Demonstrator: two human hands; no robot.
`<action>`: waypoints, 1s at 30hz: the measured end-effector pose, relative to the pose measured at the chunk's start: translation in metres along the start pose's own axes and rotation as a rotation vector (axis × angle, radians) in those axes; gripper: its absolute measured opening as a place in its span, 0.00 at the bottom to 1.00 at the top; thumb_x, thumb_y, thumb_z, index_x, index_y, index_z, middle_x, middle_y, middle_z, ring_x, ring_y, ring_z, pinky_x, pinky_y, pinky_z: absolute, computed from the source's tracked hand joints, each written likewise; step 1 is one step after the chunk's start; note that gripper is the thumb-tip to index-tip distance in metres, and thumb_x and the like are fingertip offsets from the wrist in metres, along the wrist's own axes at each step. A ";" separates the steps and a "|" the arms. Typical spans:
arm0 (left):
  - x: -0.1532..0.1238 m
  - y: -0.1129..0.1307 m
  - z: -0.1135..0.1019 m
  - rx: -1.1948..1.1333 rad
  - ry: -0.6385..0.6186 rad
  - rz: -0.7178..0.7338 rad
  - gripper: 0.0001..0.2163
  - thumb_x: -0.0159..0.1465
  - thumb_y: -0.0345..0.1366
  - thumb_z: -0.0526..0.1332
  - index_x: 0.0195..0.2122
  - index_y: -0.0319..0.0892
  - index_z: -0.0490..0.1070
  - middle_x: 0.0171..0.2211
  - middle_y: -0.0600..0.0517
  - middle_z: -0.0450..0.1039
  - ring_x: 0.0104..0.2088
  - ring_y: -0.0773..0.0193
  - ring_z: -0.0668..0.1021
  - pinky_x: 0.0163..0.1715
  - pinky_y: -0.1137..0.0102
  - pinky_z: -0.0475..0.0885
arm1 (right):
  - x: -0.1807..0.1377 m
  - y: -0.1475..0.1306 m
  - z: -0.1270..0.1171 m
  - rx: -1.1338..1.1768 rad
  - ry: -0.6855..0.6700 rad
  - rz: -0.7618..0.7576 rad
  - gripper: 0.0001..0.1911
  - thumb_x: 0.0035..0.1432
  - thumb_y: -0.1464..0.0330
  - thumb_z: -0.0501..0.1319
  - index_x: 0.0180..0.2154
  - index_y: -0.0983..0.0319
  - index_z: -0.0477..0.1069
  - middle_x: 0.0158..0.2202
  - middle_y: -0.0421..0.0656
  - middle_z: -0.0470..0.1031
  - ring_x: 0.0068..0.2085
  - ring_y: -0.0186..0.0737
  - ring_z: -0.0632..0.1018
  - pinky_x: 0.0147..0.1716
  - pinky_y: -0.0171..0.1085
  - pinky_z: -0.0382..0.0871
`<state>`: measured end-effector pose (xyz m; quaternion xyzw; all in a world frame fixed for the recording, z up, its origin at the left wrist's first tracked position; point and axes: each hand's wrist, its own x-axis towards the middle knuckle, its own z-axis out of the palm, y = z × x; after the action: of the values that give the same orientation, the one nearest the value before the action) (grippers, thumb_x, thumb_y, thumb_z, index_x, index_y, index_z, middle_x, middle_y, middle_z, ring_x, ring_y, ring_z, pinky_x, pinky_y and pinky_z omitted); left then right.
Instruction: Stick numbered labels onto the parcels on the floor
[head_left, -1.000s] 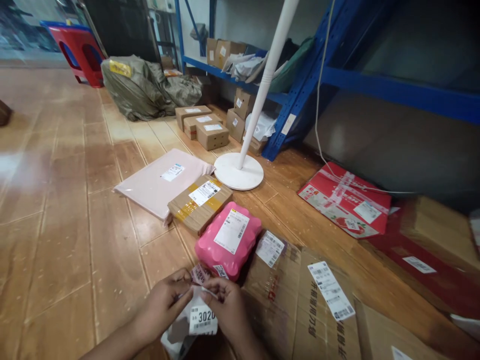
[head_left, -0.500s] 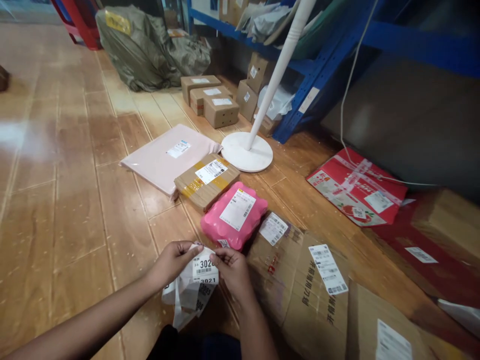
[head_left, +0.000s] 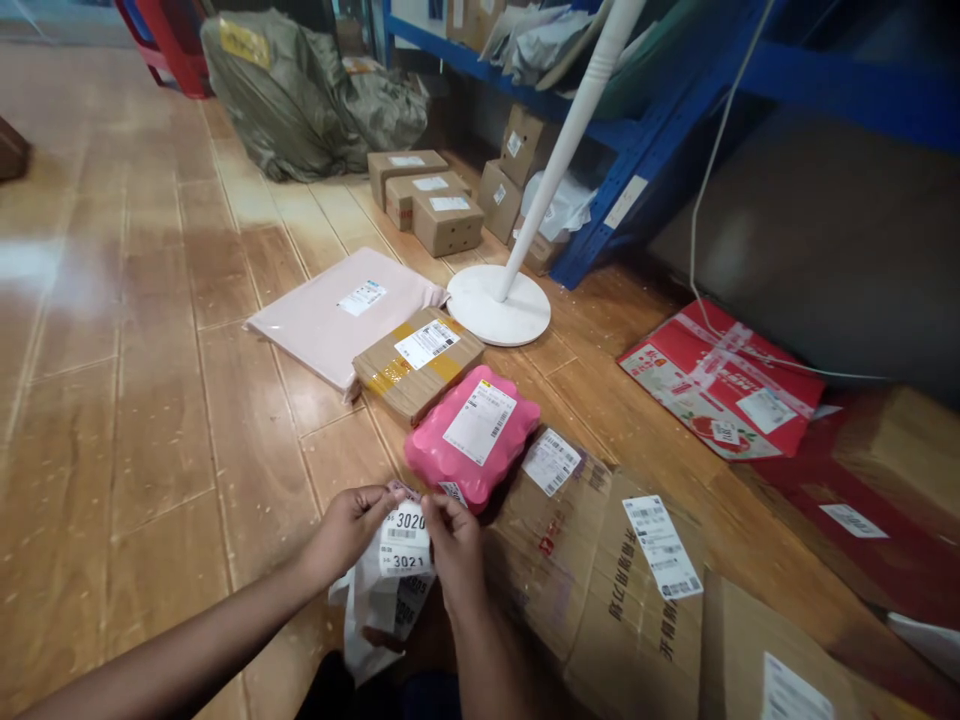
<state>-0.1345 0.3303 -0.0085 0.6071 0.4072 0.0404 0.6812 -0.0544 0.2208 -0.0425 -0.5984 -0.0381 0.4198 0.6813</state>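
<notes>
Left hand (head_left: pixel 346 530) and right hand (head_left: pixel 452 545), fingers pinching either edge of a strip of number labels (head_left: pixel 403 540) held low over the wooden floor (head_left: pixel 135 400). Just beyond lies a pink parcel (head_left: pixel 472 436), flanked by a taped carton (head_left: pixel 417 360), a flattened cardboard box (head_left: pixel 600 570) and a white lamp base (head_left: pixel 498 305).

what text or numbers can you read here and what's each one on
"3020": top sticker on the label strip pinched between the left hand and the right hand.
"3021": the sticker just below it on the same strip.
Large printed characters on the big cardboard box: too skewed to read.
Shipping labels on the pink parcel, the taped box, the pale flat mailer and the red carton: too small to read.
</notes>
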 end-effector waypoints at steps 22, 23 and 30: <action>0.017 -0.055 -0.090 0.186 0.401 -0.111 0.24 0.44 0.57 0.66 0.24 0.38 0.68 0.17 0.56 0.66 0.19 0.68 0.66 0.18 0.75 0.56 | 0.077 0.038 0.113 -0.321 0.301 -0.217 0.05 0.50 0.71 0.60 0.27 0.64 0.75 0.29 0.46 0.80 0.31 0.41 0.77 0.34 0.36 0.71; 0.017 -0.062 -0.090 0.193 0.409 -0.108 0.23 0.44 0.57 0.65 0.22 0.39 0.66 0.15 0.57 0.62 0.19 0.69 0.64 0.18 0.75 0.55 | 0.090 0.039 0.118 -0.306 0.381 -0.190 0.04 0.49 0.72 0.61 0.27 0.64 0.74 0.29 0.48 0.80 0.31 0.41 0.77 0.34 0.37 0.71; 0.016 -0.092 -0.061 0.047 0.350 -0.143 0.25 0.41 0.61 0.62 0.16 0.44 0.55 0.14 0.60 0.52 0.18 0.72 0.57 0.19 0.74 0.52 | 0.158 0.061 0.134 -0.264 0.635 0.016 0.13 0.55 0.68 0.55 0.36 0.71 0.74 0.35 0.61 0.79 0.35 0.52 0.79 0.31 0.44 0.73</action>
<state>-0.2016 0.3638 -0.0913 0.5761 0.5624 0.0873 0.5866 -0.0589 0.4190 -0.1280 -0.7825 0.1267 0.2090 0.5726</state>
